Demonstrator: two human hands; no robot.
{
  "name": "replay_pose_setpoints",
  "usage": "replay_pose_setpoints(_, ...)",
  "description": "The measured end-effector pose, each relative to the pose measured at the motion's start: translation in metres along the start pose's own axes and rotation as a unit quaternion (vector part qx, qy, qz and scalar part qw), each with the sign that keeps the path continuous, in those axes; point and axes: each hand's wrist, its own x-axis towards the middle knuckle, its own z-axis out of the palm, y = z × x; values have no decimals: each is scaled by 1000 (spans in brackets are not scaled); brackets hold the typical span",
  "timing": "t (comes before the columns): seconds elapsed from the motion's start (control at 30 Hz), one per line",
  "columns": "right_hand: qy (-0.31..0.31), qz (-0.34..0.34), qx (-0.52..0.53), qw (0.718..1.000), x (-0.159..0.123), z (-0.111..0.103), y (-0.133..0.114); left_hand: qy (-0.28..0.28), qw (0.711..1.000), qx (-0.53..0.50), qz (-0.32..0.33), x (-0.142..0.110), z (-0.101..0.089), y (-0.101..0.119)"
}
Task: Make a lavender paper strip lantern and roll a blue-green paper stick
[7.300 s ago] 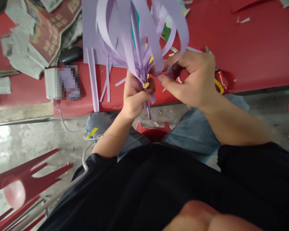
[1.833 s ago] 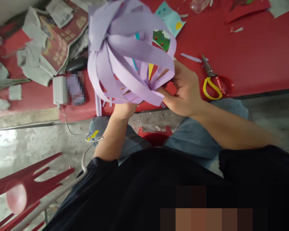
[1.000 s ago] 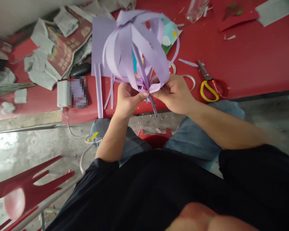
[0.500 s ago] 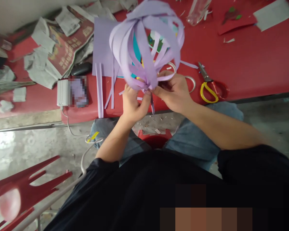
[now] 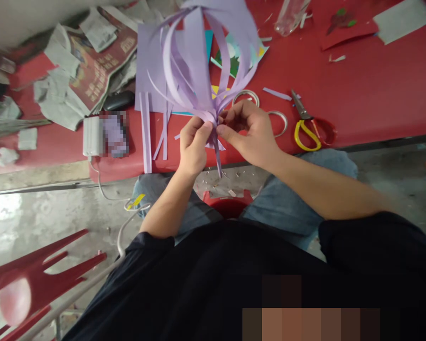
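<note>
A round, cage-like ball of light purple paper strips (image 5: 198,61) stands up from my hands, its strips gathered together at the bottom. My left hand (image 5: 195,146) pinches that gathered base from the left, thumb on the near side. From the right, my right hand (image 5: 250,132) closes thumb and fingers at the same spot. Below the pinch a narrow purple strip end (image 5: 218,158) hangs toward the table edge. Flat on the table behind lie a purple paper sheet (image 5: 147,61) and loose purple strips (image 5: 146,132).
To the right are scissors (image 5: 307,123) with yellow and red handles, and two tape rolls (image 5: 280,124). Crumpled newspaper (image 5: 95,71), a white charger (image 5: 92,137) with a cable and a blurred-out phone (image 5: 115,135) sit left. A clear plastic bottle (image 5: 289,19) lies at the back.
The paper ball has turned and tilted, its strips spreading taller and more open. Both hands have shifted slightly; the hanging strip end reaches lower.
</note>
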Motion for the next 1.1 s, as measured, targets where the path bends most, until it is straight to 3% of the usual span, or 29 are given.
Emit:
replay_pose_setpoints(0.17,-45,41,50,997,-8,11,2,-12,997,-69,-36,3,1,1)
replay_pose_setpoints(0.33,-82,63,106,989,-13,19,3,-27,996,-70,-54,2,2,7)
replay_pose_setpoints(0.73,-83,123,153,977,-11,17,-1,-23,994,-90,-59,6,0,14)
replay_pose_setpoints(0.93,-85,107,148,980,-11,19,1,-6,995,-90,-44,6,2,8)
replay_pose_setpoints(1.1,-63,72,127,987,-8,17,3,-25,993,-102,-45,8,-3,5)
